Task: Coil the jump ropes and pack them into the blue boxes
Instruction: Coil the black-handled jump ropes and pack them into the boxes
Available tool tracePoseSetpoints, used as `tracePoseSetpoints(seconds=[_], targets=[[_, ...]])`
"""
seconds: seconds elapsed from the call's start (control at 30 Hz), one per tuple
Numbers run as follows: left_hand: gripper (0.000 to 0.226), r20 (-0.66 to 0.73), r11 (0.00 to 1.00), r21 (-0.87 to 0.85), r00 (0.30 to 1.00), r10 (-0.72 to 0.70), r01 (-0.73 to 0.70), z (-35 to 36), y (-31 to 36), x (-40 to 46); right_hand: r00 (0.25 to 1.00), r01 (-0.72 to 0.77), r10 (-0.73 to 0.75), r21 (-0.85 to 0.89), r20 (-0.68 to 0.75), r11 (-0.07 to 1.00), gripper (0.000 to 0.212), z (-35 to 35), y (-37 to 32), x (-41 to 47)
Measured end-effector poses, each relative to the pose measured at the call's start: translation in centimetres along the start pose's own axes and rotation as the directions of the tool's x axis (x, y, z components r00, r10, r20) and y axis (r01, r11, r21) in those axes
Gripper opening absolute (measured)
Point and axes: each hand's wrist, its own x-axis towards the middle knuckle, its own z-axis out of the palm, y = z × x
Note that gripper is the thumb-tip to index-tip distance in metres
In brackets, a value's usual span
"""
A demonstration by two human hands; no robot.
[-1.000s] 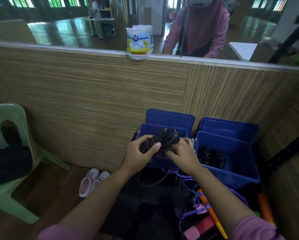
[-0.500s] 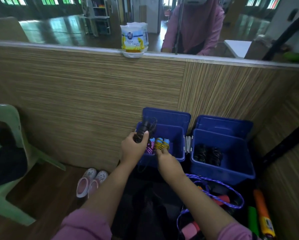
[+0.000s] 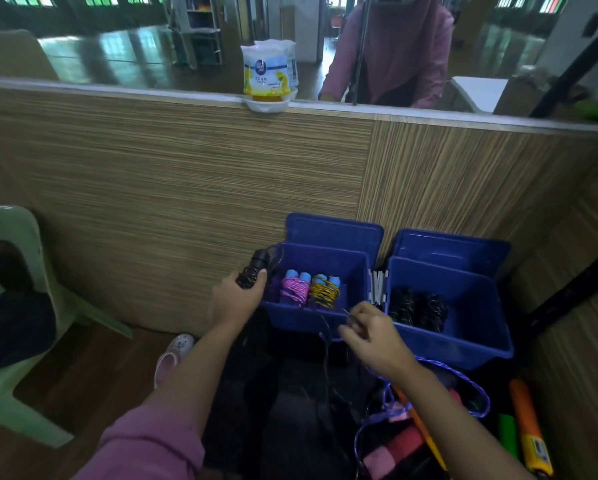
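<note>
Our left hand (image 3: pixel 236 301) grips a black jump rope (image 3: pixel 253 271) just left of the left blue box (image 3: pixel 320 315); our right hand (image 3: pixel 373 336) seemingly pinches its thin cord (image 3: pixel 326 344) before that box.

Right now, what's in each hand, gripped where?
Left hand grips the black jump rope round its wrapped handles, low on the bundle. Right hand pinches the thin loose cord near its upper end.
</note>
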Motion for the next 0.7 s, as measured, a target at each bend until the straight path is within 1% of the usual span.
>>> tracePoseSetpoints(seconds=[0.03,0.07,0.13,0.17,0.23,0.27,0.37,0.43,0.5,0.53,0.6,0.7], targets=[[0.042,0.007,1.000,0.001,1.000,-0.012,0.012,-0.2,-0.6,0.2,0.997,-0.065,0.066,0.028,-0.031,0.997,0.053,-0.7,1.1,-0.1],[0.043,0.016,1.000,0.003,1.000,-0.020,0.020,-0.4,-1.1,0.4,0.984,-0.160,0.163,0.053,-0.067,0.986,0.058,-1.6,1.8,-0.3],[0.046,0.028,0.999,0.019,0.999,-0.027,0.026,-0.7,-1.9,0.5,0.927,-0.347,0.354,0.077,-0.123,0.935,0.060,-3.0,3.4,-0.3],[0.047,0.025,0.999,0.035,0.999,-0.023,0.022,-0.8,-2.1,0.5,0.901,-0.405,0.407,0.042,-0.150,0.913,0.060,-3.5,4.1,-0.4],[0.046,0.017,0.997,0.080,1.000,-0.012,0.011,-0.9,-2.2,0.4,0.882,-0.454,0.437,-0.069,-0.174,0.888,0.059,-4.2,4.8,-0.5],[0.045,0.014,0.995,0.102,1.000,-0.001,-0.001,-0.8,-2.2,0.3,0.875,-0.469,0.449,-0.091,-0.180,0.878,0.059,-4.4,4.9,-0.5],[0.046,0.020,0.989,0.147,1.000,0.024,-0.027,-0.3,-1.9,0.0,0.856,-0.499,0.482,-0.053,-0.188,0.865,0.057,-5.1,5.2,-0.2],[0.041,0.039,0.983,0.174,0.998,0.045,-0.051,0.2,-1.4,-0.4,0.847,-0.506,0.487,-0.039,-0.213,0.862,0.054,-5.2,5.2,0.0],[0.037,0.075,0.974,0.205,0.994,0.084,-0.097,0.9,-1.1,-0.9,0.848,-0.497,0.467,-0.070,-0.251,0.865,0.053,-4.8,5.4,0.2],[0.037,0.094,0.971,0.205,0.990,0.106,-0.123,1.1,-0.9,-1.0,0.855,-0.484,0.444,-0.102,-0.267,0.869,0.052,-4.6,5.5,0.3],[0.036,0.127,0.977,0.154,0.984,0.127,-0.146,1.4,-0.7,-1.1,0.867,-0.467,0.414,-0.159,-0.277,0.870,0.048,-4.2,6.1,0.6],[0.028,0.199,0.979,0.068,0.964,0.174,-0.191,1.7,-0.1,-1.6,0.861,-0.502,0.442,-0.282,-0.250,0.818,0.041,-3.8,6.9,0.8]])
